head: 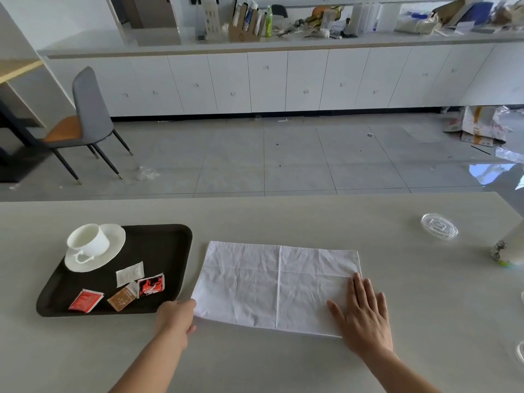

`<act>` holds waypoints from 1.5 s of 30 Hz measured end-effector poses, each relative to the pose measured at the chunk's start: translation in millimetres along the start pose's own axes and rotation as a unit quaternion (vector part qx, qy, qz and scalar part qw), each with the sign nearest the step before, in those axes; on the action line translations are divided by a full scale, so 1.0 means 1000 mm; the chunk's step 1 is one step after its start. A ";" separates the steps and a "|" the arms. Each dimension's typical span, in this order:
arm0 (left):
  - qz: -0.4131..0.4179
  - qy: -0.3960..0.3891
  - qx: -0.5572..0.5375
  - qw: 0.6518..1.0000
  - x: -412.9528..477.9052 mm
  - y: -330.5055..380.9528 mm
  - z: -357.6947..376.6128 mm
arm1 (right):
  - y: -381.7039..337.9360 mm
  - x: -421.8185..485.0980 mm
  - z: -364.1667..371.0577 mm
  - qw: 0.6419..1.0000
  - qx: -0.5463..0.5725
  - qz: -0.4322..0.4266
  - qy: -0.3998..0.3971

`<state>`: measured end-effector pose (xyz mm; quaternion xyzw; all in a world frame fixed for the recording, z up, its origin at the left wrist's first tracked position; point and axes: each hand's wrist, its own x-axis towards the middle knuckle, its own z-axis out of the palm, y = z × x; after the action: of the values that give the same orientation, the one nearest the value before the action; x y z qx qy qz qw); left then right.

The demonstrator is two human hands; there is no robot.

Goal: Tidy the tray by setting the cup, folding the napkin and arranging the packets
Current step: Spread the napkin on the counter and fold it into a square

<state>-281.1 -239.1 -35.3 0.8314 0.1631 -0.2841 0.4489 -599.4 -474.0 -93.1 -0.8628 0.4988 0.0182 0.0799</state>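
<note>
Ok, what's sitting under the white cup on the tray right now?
The cup stands on a white saucer in the far left corner of the dark tray. The saucer's middle is covered by the cup, so anything there cannot be seen.

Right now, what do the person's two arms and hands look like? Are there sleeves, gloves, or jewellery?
Both forearms are bare as far as the view shows them; no sleeve reaches into the picture. The left hand and right hand wear no gloves. No ring, watch or bracelet shows on either. The right hand's nails look short and unpainted; the left hand's nails are hidden.
</note>
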 end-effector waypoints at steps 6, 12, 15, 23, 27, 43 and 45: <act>-0.019 -0.001 -0.163 0.986 -0.006 0.009 -0.003 | -0.001 -0.001 -0.003 1.000 0.002 0.001 0.003; -0.021 -0.043 -0.211 0.976 -0.014 0.020 -0.003 | 0.000 -0.001 -0.003 1.000 0.002 0.001 -0.002; -0.018 -0.065 -0.205 0.977 -0.020 0.027 -0.002 | 0.000 0.000 -0.003 1.000 0.004 0.002 -0.007; 0.237 -0.038 -0.030 0.970 -0.072 0.045 0.017 | -0.001 0.004 -0.011 0.999 0.002 0.015 -0.030; 0.377 -0.017 0.102 0.921 -0.113 0.054 0.032 | -0.010 0.002 -0.027 0.999 0.032 -0.010 0.025; 0.602 -0.102 0.197 0.767 -0.212 0.023 0.122 | -0.065 0.068 -0.138 0.840 0.521 0.117 -0.093; 0.611 -0.127 0.200 0.755 -0.219 0.016 0.134 | -0.045 0.070 -0.137 0.853 0.502 0.113 -0.086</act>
<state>-488.0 -364.2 52.4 0.7810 -0.4990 -0.0786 0.3673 -532.4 -533.4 39.1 -0.6379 0.5258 -0.1515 0.5419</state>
